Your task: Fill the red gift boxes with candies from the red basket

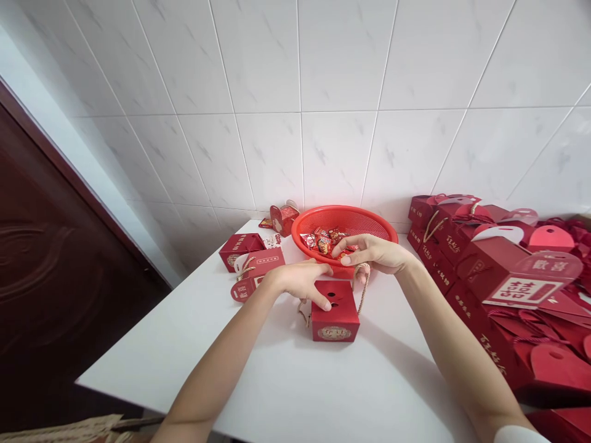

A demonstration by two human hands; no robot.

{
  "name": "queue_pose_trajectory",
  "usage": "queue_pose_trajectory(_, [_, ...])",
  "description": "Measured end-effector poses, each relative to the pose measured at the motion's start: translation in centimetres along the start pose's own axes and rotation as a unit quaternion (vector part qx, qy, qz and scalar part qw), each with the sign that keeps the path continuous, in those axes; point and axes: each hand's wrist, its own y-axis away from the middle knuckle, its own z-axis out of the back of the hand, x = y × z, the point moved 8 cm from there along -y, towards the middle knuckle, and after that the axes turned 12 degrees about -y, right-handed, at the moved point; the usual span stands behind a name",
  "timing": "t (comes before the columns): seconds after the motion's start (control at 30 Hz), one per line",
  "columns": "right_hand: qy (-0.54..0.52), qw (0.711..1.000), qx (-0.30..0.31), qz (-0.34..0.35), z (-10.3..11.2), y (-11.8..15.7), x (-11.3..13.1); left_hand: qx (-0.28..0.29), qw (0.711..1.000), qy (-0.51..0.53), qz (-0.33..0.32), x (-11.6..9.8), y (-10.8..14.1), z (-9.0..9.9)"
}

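Observation:
My right hand [372, 254] hangs over the red plastic basket [364, 220], its thumb and fingers pinched on a small red wrapped sweet [347, 249]. Several wrapped sweets [322, 242] lie in the basket. My left hand [300, 283] rests at the top of a red gift box [329, 320], with the thumb on its lid near the small holes. The box stands on the white table [272, 381], and its rope handles [361, 289] stick up on both sides.
Along the right side lies a heap of red gift boxes [489, 277], mostly flat or half folded. Loose red boxes [252, 264] lie left of my hands. White tiles [300, 61] rise behind the table, and a dark wooden door [60, 246] stands at left.

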Motion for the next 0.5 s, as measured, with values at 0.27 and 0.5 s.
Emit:
queue_pose_trajectory(0.27, [-0.013,0.998,0.019,0.056,-1.6,1.5,1.8,-0.057,0.992,0.11,0.017,-1.0,0.3,0.9])
queue_pose_trajectory(0.5, [0.005,0.995,-0.017,0.097,-1.6,3.3,3.4,-0.211,0.918,0.322,-0.096,-2.5,4.0,5.1])
